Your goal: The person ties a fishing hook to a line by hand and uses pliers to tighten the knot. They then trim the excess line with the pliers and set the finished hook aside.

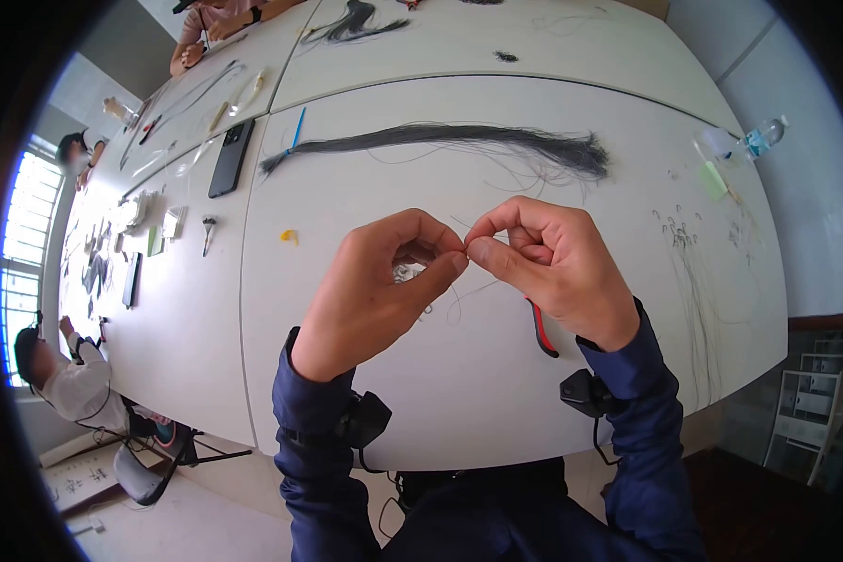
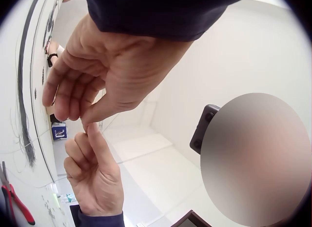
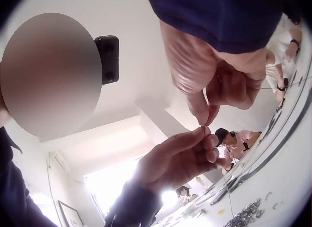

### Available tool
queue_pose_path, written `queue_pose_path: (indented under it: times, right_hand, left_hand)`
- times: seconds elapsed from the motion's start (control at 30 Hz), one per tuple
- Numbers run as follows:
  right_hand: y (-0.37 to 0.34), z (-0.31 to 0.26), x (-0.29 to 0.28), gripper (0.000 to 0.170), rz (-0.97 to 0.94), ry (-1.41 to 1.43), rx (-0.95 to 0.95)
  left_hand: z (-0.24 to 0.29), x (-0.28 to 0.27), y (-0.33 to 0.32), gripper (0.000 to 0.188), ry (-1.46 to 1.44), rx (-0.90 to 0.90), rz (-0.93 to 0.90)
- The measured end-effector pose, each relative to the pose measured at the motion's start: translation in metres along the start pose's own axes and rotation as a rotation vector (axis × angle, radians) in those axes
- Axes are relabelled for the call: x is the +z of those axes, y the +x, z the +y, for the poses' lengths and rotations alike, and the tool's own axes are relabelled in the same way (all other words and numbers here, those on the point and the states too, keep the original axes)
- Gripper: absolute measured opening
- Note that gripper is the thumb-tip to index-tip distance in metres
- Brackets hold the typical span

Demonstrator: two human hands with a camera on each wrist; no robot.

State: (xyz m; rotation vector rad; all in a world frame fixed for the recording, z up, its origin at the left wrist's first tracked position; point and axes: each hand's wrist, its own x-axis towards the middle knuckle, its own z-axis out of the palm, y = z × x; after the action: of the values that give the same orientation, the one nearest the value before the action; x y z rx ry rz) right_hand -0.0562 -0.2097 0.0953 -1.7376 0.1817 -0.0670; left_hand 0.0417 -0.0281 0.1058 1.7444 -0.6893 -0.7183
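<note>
Fingertips of both hands meet above the white table. The left hand pinches a thin dark strand between thumb and index finger, its other fingers bent loosely. Opposite it, the right hand also pinches at the strand with thumb and index finger, the rest curled inward. In the right wrist view, strand ends trail from both hands. Whatever lies between the fingertips is too small to make out. Small metal pieces lie in a pile on the table, partly hidden by the left hand in the head view.
Red-handled pliers lie beside the right wrist. A long dark bundle of strands stretches across beyond the hands. A phone and yellow piece are left, hooked strands right. Other people sit at the far left.
</note>
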Motion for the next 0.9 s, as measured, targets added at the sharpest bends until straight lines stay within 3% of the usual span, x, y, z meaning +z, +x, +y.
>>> queue_pose_path:
  times: [0.2, 0.4, 0.6, 0.8, 0.9]
  right_hand:
    - [-0.002, -0.001, 0.002, 0.017, 0.009, -0.078, 0.003]
    - [0.0, 0.004, 0.003, 0.018, 0.051, 0.054, 0.03]
    - [0.001, 0.004, 0.003, 0.019, 0.067, 0.148, 0.032]
    - [0.002, 0.005, 0.005, 0.019, 0.087, 0.166, -0.002]
    - [0.001, 0.001, 0.004, 0.019, 0.092, 0.182, 0.018]
  left_hand:
    - [0.001, 0.001, 0.0, 0.014, 0.042, -0.035, -0.008]
    - [-0.003, 0.001, 0.001, 0.018, -0.026, 0.019, 0.02]
    - [-0.009, 0.011, 0.004, 0.02, -0.014, 0.193, 0.049]
    - [-0.008, 0.008, 0.005, 0.015, -0.037, 0.113, 0.053]
    - [-0.007, 0.01, 0.005, 0.015, -0.037, 0.163, 0.088]
